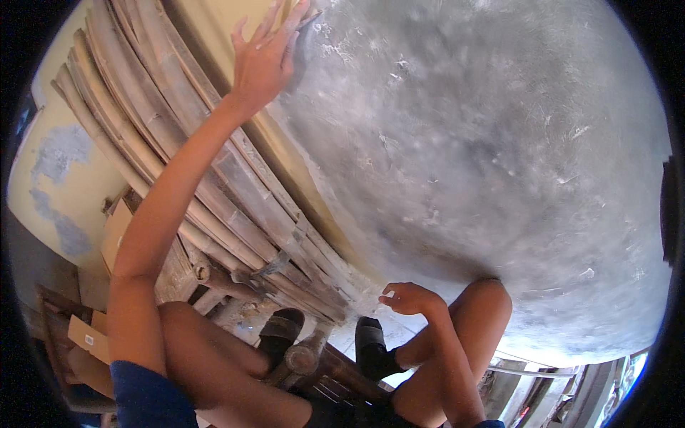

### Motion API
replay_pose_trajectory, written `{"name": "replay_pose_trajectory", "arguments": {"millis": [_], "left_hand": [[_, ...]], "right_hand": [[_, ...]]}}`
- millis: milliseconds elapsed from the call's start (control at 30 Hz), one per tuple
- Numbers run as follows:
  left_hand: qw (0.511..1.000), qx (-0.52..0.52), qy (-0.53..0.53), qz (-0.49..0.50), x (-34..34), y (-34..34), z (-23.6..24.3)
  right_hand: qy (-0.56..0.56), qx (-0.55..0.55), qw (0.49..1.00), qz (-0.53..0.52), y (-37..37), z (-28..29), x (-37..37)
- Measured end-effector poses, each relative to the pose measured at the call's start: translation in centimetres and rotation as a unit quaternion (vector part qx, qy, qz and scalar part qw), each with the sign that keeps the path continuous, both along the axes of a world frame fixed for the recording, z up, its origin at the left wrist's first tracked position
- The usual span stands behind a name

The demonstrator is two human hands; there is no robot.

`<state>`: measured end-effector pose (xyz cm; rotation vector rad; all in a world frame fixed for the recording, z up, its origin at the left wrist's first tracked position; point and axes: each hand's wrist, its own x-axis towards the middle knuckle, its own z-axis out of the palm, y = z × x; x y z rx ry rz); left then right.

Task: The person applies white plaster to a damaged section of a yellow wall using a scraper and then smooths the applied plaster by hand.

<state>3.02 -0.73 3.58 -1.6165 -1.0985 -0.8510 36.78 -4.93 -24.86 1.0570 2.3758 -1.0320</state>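
Observation:
My left hand (264,64) is raised at the top, by the left edge of a grey plastered wall (464,157). Its outer fingers are spread, while the thumb side closes on a thin dark piece (310,19) against the plaster; its kind is unclear. Pale dust marks the fingers. Low in front of the wall, my right hand (410,298) hangs with curled fingers, off the surface. A small whitish spot shows at its fingertips, too small to name. Whitish scuffs and darker patches cover the plaster.
Long bamboo poles (185,135) lean along the left, beside a yellowish wall strip (314,185). Below is a wooden frame with a round pole end (301,360), between my sandalled feet. Cardboard (89,339) lies lower left; planks (531,392) stand lower right.

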Motion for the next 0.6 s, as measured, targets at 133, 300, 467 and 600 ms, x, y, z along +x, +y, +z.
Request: {"name": "replay_pose_trajectory", "arguments": {"millis": [133,300,467,600], "left_hand": [[1.000,-0.013,-0.015,0.004,0.1,-0.6,0.4],[0.995,-0.061,-0.066,-0.046,1.1,0.2,1.6],[0.999,-0.035,-0.032,0.018,-3.3,2.3,-4.5],[0.993,-0.059,0.005,0.106,-4.3,1.1,-6.4]], "right_hand": [[0.005,0.014,1.000,0.019,0.2,0.5,-0.4],[-0.001,-0.014,1.000,-0.008,-0.5,1.3,-0.6],[0.003,0.017,1.000,-0.003,0.4,-0.4,1.0],[0.011,0.018,1.000,-0.001,0.0,0.5,0.1]]}}
